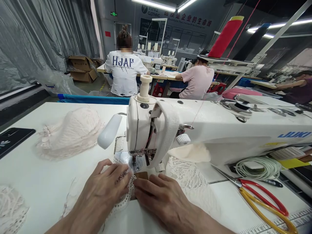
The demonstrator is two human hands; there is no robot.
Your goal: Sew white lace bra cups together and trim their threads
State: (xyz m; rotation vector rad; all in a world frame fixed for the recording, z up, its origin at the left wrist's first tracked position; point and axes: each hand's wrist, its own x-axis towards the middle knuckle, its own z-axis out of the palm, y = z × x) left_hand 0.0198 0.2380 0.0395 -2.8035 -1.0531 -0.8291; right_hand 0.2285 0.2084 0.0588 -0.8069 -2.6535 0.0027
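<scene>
A white sewing machine (207,123) stands in front of me, its needle and presser foot low over the metal plate (125,158). Just before the foot, my left hand (107,185) has its fingers curled down on a strip of pale lace fabric (125,198). My right hand (161,198) pinches the lace's right edge, beside a small brown patch (142,175) on the machine bed. Both sets of fingertips are partly hidden. More white lace (187,175) lies under the machine arm, right of my right hand.
Stacked pale lace cups (73,130) and a phone (14,138) lie at left, with another lace piece (12,208) nearer. At right are scissors (263,201) with red and yellow handles and a coil of pale cord (258,167). Several people sit at machines beyond.
</scene>
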